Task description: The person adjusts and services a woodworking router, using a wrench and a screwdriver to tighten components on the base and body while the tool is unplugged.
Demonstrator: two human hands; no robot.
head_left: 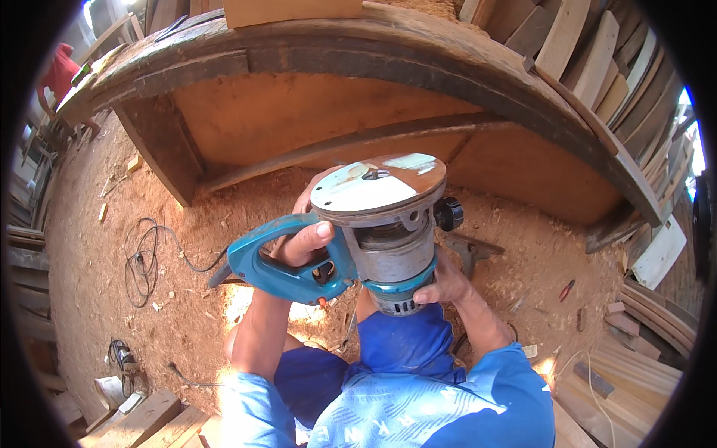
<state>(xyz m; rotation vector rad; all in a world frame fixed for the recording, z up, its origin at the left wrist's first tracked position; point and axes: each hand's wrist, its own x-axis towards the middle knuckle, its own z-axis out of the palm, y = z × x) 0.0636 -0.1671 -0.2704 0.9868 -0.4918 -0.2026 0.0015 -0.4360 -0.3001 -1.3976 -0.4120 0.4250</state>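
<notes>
A teal and silver handheld router (392, 250) is held upside down in front of my chest, its round base plate facing up. The plate has a white, partly worn surface and a hole near its middle. My left hand (302, 243) is wrapped round the teal loop handle, thumb over its top. Lower on the right, my right hand (446, 282) grips the motor housing near its vented end. A black knob (449, 214) sticks out from the router's right side. No bit can be made out in the hole.
A long wooden workbench (314, 52) curves across the far side. A black cord (146, 261) lies coiled on the sawdust-covered floor (97, 239). Red-handled pliers (567, 290) lie at the right. Planks (590, 60) lean at the far right. Another person (60, 75) is at the far left.
</notes>
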